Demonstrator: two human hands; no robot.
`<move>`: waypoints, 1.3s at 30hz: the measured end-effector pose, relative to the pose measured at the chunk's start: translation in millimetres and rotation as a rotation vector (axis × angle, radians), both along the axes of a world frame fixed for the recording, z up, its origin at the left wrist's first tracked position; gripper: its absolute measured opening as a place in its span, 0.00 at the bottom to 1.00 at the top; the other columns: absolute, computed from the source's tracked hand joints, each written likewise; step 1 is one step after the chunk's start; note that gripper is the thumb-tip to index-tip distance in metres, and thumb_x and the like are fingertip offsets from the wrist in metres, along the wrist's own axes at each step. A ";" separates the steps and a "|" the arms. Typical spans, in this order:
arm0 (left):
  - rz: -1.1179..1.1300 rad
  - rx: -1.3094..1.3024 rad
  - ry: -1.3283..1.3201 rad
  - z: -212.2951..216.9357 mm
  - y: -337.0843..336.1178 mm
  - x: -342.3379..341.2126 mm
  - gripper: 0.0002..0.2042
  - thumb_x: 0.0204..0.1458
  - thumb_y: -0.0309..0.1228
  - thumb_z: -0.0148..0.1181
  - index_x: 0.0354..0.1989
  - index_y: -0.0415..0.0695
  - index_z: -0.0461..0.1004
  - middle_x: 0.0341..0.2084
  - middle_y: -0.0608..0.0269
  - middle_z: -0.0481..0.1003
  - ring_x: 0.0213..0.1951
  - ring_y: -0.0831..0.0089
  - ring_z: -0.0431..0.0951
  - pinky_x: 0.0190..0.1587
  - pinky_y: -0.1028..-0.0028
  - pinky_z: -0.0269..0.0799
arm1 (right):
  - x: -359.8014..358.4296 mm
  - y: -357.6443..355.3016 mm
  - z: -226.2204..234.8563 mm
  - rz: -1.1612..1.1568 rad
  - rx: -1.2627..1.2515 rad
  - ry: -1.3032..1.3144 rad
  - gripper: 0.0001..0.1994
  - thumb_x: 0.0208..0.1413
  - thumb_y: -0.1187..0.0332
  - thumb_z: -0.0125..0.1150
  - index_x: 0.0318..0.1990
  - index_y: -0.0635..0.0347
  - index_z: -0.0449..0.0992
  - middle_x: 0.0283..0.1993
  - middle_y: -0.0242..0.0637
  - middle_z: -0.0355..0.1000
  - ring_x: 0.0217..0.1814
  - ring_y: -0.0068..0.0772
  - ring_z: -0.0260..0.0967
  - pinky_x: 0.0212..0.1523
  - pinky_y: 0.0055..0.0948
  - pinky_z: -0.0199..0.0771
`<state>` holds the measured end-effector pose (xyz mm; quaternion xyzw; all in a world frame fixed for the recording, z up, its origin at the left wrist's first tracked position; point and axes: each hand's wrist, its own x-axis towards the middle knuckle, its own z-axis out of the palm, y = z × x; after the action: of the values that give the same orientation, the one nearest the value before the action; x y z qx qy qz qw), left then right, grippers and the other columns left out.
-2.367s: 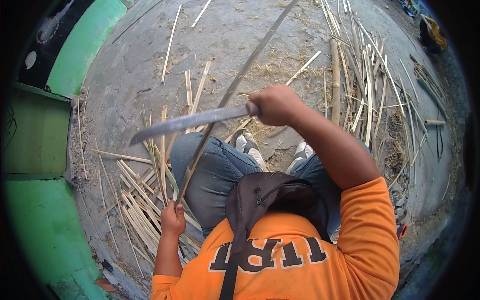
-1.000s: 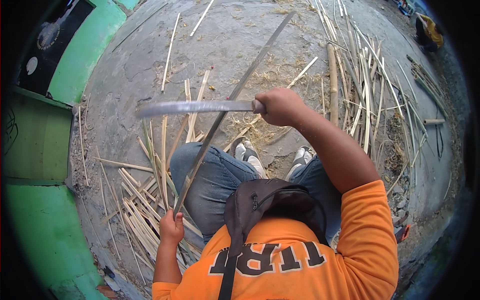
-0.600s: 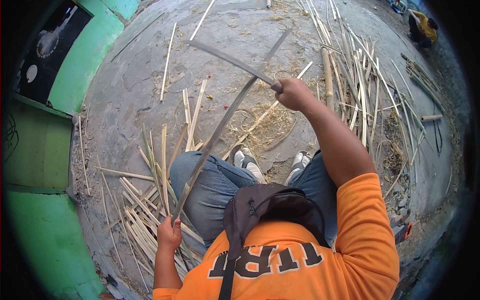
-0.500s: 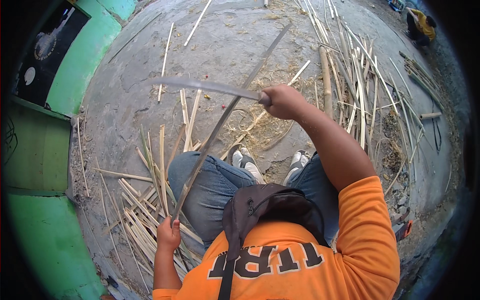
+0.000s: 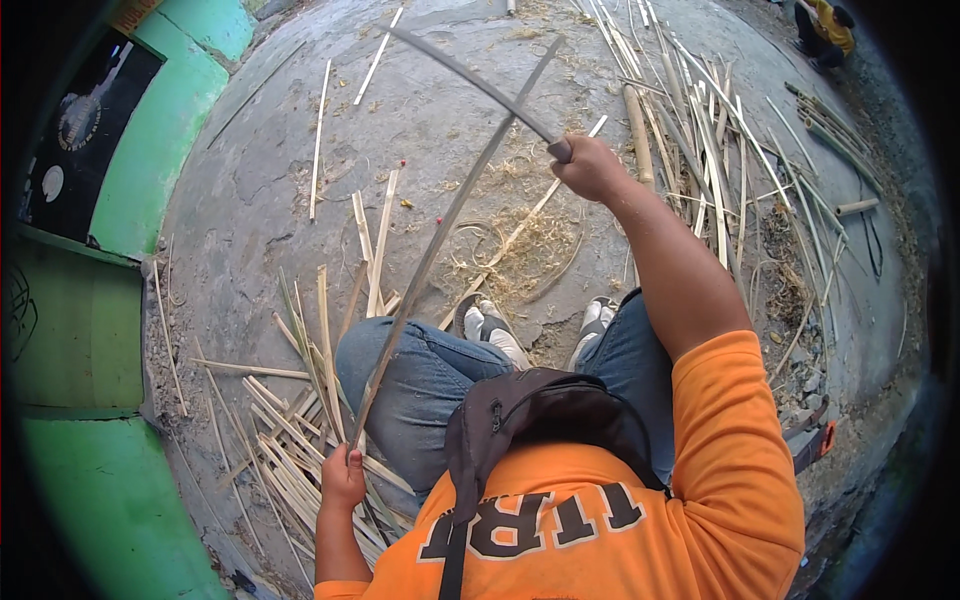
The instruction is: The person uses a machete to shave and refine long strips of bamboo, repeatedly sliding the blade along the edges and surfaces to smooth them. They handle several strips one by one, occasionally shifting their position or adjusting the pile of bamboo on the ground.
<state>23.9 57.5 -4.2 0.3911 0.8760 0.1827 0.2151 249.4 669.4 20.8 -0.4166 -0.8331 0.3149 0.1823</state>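
My left hand (image 5: 343, 478) is closed round the lower end of a long bamboo strip (image 5: 440, 240), which slants up and away to the right across my left thigh. My right hand (image 5: 592, 168) grips the handle of a machete (image 5: 470, 80), arm stretched forward. The long blade points to the far left and crosses the strip near its upper end. Whether blade and strip touch, I cannot tell. Curly shavings (image 5: 535, 250) lie on the ground beyond my shoes.
Split bamboo pieces (image 5: 300, 460) are heaped beside my left leg. More strips and poles (image 5: 700, 150) lie at the far right. A saw (image 5: 815, 445) with an orange part rests to my right. A green wall (image 5: 110, 500) runs along the left. Another person (image 5: 826, 32) sits at the far right.
The machete has swung from pointing level left to pointing up and away, now crossing the strip nearer its far end. My right hand moved slightly right and farther out. The left hand keeps its hold.
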 end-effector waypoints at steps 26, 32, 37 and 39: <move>0.119 -0.004 -0.301 3.2 -10.2 -8.0 0.36 0.68 0.65 0.42 0.30 0.38 0.70 0.19 0.61 0.67 0.26 0.69 0.69 0.31 0.65 0.65 | -34.6 -101.1 47.8 0.564 0.101 -0.300 0.09 0.59 0.61 0.63 0.40 0.54 0.82 0.36 0.47 0.80 0.40 0.58 0.78 0.42 0.50 0.78; 0.175 0.005 -0.457 5.1 -8.4 -13.2 0.34 0.68 0.65 0.42 0.28 0.42 0.68 0.20 0.68 0.66 0.25 0.76 0.65 0.29 0.71 0.63 | -18.9 -82.4 59.9 0.649 -0.110 -0.225 0.18 0.58 0.54 0.68 0.43 0.61 0.81 0.35 0.47 0.79 0.39 0.48 0.79 0.42 0.46 0.76; 0.243 0.033 -0.653 -2.3 -7.1 -9.9 0.33 0.68 0.66 0.42 0.29 0.45 0.66 0.19 0.71 0.63 0.23 0.78 0.62 0.27 0.75 0.58 | -8.5 -86.2 60.7 0.724 -0.185 -0.061 0.28 0.66 0.42 0.60 0.50 0.64 0.77 0.38 0.50 0.78 0.41 0.50 0.77 0.42 0.46 0.73; 0.259 0.040 -0.677 -2.7 -7.8 -8.8 0.33 0.68 0.66 0.41 0.29 0.45 0.66 0.19 0.71 0.62 0.23 0.78 0.62 0.27 0.75 0.58 | -7.0 -94.6 76.4 0.665 0.003 -0.156 0.26 0.65 0.40 0.59 0.49 0.57 0.79 0.36 0.51 0.79 0.41 0.57 0.78 0.43 0.51 0.75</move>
<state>15.1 49.6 -6.9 0.1984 0.7937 0.3446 0.4604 242.4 574.8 97.1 -0.1445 -0.9353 0.3230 0.0061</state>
